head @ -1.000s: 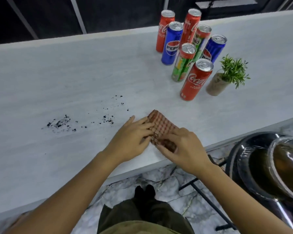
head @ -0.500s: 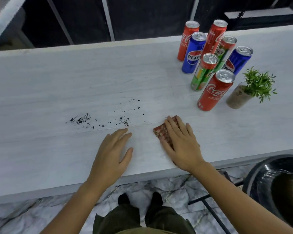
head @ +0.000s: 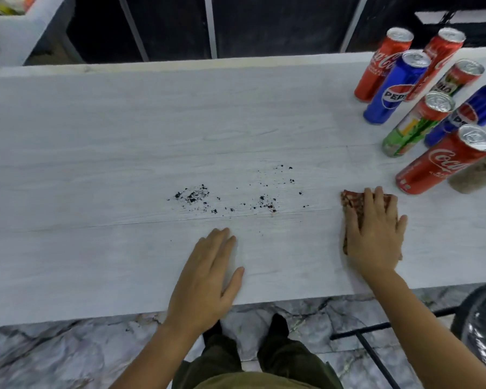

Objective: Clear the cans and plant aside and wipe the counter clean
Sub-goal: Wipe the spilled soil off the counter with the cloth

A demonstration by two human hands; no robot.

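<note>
A folded red checked cloth lies on the white counter, pressed flat under my right hand. My left hand rests flat and empty near the counter's front edge, fingers apart. Dark crumbs are scattered across the middle of the counter, left of the cloth. Several cans stand grouped at the far right, the nearest a red cola can. The small potted plant is half cut off by the right edge of the frame.
A dark round bin sits below the counter at the right, beside a black metal frame. Marble floor and my feet show under the front edge. Dark panels stand behind the counter.
My left hand has let go of the cloth and moved left onto the counter. My right hand has flattened on the cloth. The view has shifted left, pushing cans and plant toward the right edge.
</note>
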